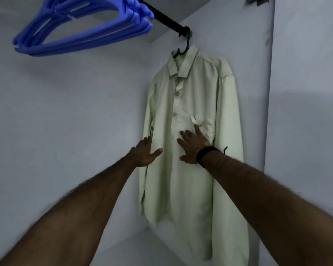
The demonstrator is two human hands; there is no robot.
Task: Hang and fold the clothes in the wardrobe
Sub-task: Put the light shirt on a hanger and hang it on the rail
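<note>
Reaching into the wardrobe, we see our right hand (191,147) laid flat on the front of the pale green shirt (188,131), its fingers (198,131) straight and spread, pressing the cloth just right of the button placket and holding nothing. Our left hand (145,153) is at the shirt's left edge, thumb out over the fabric; its other fingers are hidden past the edge, so we cannot tell whether they grip it. A black band (207,153) circles the right wrist.

The shirt hangs on a dark green hanger (185,47) hooked on the black rail (165,19), close against the right side panel (305,112). Further left on the rail, a bunch of blue hangers (75,27) swings out at a tilt. Pale back wall (65,112) fills the left, and the wardrobe floor (142,244) shows beneath the shirt's hem.
</note>
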